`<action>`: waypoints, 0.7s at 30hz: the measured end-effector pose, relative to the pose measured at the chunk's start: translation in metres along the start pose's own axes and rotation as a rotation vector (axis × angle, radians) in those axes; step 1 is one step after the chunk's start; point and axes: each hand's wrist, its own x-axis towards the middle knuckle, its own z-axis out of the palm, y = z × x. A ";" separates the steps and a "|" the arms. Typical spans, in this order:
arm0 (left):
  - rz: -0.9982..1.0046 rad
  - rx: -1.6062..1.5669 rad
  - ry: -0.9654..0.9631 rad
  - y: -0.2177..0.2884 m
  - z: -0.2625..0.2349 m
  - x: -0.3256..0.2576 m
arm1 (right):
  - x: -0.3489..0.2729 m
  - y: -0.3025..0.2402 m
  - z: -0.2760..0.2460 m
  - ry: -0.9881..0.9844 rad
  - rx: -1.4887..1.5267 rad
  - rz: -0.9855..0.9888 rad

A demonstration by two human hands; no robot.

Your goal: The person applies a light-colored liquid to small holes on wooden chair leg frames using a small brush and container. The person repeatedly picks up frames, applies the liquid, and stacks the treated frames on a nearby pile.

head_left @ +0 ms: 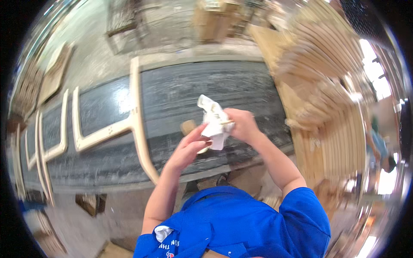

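A crumpled white cloth (214,122) is held up in front of me, above the dark tabletop. My right hand (243,124) is closed around its right side, with the fingertips partly hidden by the folds. From the lower left, my left hand (189,148) pinches the cloth's near edge between fingers and thumb. Just beyond the left hand a small wooden block (188,127) lies on the table. Something pale shows under the left fingers, too blurred to name.
Pale wooden chair-frame parts (137,109) lie across the left half of the dark table (206,75). Tall stacks of curved wooden pieces (331,129) stand close on the right. Past the table are a wooden box (213,21) and a dark stand (122,19). Another person (378,148) is far right.
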 end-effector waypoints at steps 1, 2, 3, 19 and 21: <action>-0.040 0.003 -0.071 -0.003 0.001 0.010 | -0.028 0.006 -0.017 0.134 0.082 0.048; -0.030 0.076 0.019 0.007 -0.005 0.016 | -0.057 0.014 -0.037 0.283 0.047 0.096; 0.160 0.207 0.113 -0.009 0.043 0.103 | -0.088 0.063 -0.156 0.448 -0.163 -0.008; -0.696 1.442 0.713 -0.093 -0.028 0.144 | -0.420 0.303 -0.407 0.742 -1.128 0.774; -0.748 1.254 0.739 -0.070 -0.026 0.151 | -0.427 0.326 -0.439 0.687 -1.244 0.910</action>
